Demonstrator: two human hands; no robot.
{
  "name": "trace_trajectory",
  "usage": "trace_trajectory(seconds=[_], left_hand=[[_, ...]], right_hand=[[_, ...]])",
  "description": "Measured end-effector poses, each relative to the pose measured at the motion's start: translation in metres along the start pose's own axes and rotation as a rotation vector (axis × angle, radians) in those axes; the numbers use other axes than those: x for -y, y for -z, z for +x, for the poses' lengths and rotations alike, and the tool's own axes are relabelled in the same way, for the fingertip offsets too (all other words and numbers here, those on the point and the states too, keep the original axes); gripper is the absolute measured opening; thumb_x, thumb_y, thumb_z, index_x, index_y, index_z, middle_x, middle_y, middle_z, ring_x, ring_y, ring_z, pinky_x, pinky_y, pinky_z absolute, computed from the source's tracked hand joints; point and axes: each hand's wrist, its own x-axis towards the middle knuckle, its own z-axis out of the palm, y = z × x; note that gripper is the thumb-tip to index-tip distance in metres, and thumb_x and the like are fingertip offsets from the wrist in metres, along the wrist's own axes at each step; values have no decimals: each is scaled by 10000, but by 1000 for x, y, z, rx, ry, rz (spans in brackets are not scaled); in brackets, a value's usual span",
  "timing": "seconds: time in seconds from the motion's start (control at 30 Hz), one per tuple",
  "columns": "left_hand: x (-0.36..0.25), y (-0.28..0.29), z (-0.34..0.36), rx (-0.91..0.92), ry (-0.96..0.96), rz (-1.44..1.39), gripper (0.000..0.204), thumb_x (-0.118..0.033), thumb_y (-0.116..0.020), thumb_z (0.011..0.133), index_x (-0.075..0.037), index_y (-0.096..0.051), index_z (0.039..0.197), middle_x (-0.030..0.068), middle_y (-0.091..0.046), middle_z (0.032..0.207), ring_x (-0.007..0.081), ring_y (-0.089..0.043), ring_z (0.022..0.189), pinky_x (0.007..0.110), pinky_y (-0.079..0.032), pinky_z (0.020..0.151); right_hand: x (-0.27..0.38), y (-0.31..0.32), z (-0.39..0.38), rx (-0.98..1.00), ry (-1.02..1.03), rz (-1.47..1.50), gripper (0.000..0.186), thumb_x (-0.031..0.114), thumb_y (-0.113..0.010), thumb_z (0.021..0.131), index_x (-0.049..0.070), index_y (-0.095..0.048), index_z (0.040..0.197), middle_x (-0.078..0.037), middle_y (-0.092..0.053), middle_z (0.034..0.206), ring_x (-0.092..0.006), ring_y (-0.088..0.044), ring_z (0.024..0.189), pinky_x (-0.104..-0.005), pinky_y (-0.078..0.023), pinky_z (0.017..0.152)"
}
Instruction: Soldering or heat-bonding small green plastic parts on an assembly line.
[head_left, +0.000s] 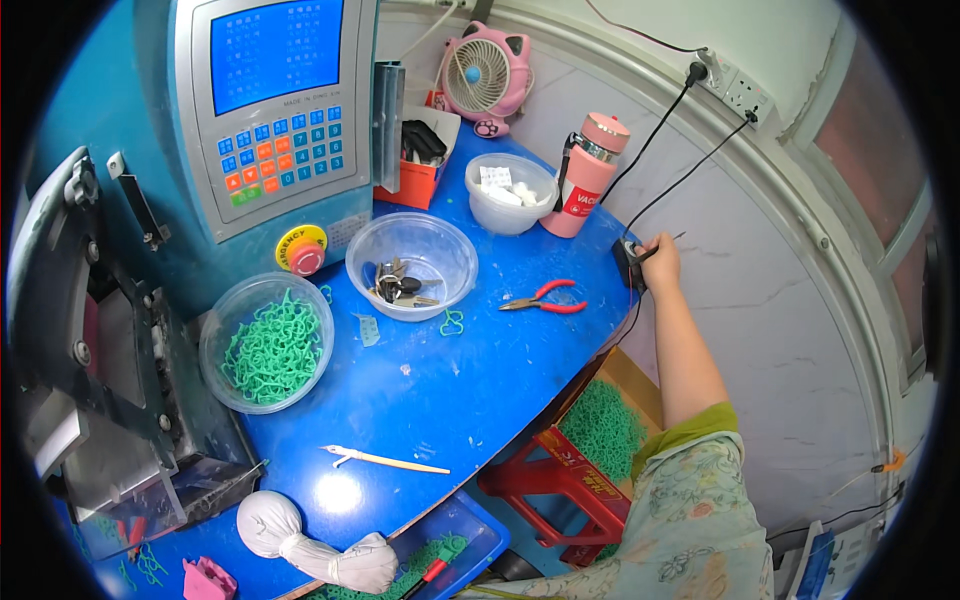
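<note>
My right hand (660,255) reaches to the right edge of the blue table (420,380), fingers closed on a dark thin-handled tool at a small black device (628,262) with cables. Left of it lie red-handled pliers (548,300), a clear bowl (411,245) with keys, and a small green loop (452,322). A white bowl (505,215) and a pink bottle (568,213) stand behind. A pale stick tool (400,460) lies near the front edge. My left hand is out of view.
A teal machine (150,250) with keypad and black hinged press fills the left. Green pieces fill a bowl (265,355), a box (600,435) on a red stool, and a blue tray (470,520). A white cloth bundle (340,560), pink fan (485,75) and wall sockets (740,95) surround.
</note>
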Motion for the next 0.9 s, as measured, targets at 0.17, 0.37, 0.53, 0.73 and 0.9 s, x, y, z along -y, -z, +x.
trace_trajectory(seconds=[0.17,0.37,0.53,0.73,0.9], left_hand=[[3,-1,4,22,6,35,222,-236,-674,826,-49,-558,847,80,-474,773,222,-459,710,334,-378,625],[5,1,4,4,58,11,238,-241,-684,816,-46,-548,834,86,-472,770,223,-458,715,336,-375,639],[6,3,5,15,80,48,255,-249,-701,802,-45,-550,824,97,-481,772,226,-458,716,338,-376,642],[9,0,8,7,58,3,286,-272,-724,781,-34,-568,811,81,-484,769,223,-458,698,338,-373,611],[11,0,10,27,52,-41,276,-266,-733,772,-39,-585,827,62,-474,761,217,-448,683,332,-357,590]], right_hand=[[-2,-2,-3,-4,41,-9,284,3,-682,721,50,-402,721,-95,-574,719,-215,-570,677,-336,-462,627],[-8,-3,-3,15,31,25,276,-6,-671,722,54,-401,726,-101,-587,754,-213,-569,684,-330,-463,630],[1,0,-6,11,30,-65,281,61,-702,728,59,-422,760,-100,-601,753,-230,-589,697,-340,-465,635],[10,-3,-7,-16,9,-202,305,133,-729,727,62,-442,798,-115,-610,750,-280,-600,711,-365,-464,652],[6,-3,-6,-24,25,-176,302,124,-727,723,59,-445,809,-132,-608,754,-303,-598,718,-373,-464,658]])
